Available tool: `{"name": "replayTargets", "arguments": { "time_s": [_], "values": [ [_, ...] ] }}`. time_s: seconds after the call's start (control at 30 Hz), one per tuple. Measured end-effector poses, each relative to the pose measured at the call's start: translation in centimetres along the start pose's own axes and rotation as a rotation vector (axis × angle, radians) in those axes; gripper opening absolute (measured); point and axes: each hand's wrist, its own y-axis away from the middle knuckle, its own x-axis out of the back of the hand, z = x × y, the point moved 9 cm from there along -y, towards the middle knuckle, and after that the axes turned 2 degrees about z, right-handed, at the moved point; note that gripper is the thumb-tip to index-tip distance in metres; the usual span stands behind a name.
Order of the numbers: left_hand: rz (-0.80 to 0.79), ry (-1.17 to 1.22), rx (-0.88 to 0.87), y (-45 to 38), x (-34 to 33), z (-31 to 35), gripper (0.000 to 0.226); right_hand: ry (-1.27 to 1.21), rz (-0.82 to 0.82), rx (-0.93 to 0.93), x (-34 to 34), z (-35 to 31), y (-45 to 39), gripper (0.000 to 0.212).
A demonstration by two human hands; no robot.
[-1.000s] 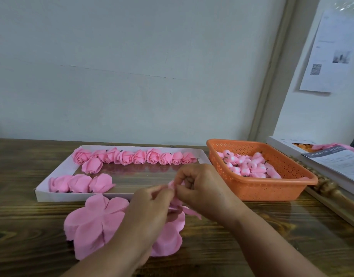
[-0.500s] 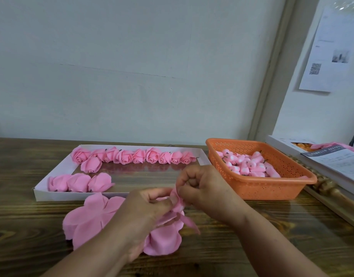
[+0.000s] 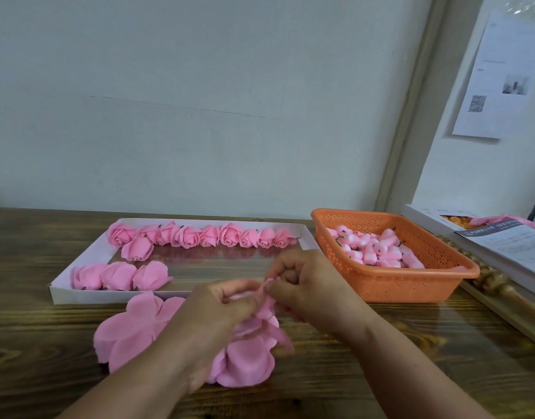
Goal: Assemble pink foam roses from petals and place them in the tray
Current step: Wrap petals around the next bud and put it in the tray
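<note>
Working at the near edge of the wooden bench (image 3: 441, 352), the person has both hands closed on 1 half-formed pink foam rose (image 3: 264, 309). The left hand (image 3: 221, 313) grips it from below with curled fingers; the right hand (image 3: 308, 288) pinches its upper petal between thumb and forefinger. Flat pink petal sheets (image 3: 133, 331) lie on the bench beneath and left of the hands. Just behind them sits the white tray (image 3: 88, 258): a row of finished roses (image 3: 199, 235) runs along its far side, and 3 more roses (image 3: 121, 276) lie at its near left corner. An orange perforated basket (image 3: 390, 285) of pink buds (image 3: 372, 249) stands right of the tray. A printed sheet (image 3: 502, 77) is fixed to the wall at right.
</note>
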Motion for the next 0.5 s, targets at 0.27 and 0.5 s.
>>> {"name": "replayTargets", "arguments": {
  "time_s": [0.27,0.5],
  "values": [
    [0.115,0.592,0.126,-0.1,0.9,-2.1,0.041,-0.013,0.171,-0.046,1.1,0.7,-0.3,0.023],
    [0.214,0.540,0.018,0.0,0.7,-3.0,0.022,0.092,0.262,0.001,1.3,0.0,-0.5,0.019]
  ]
}}
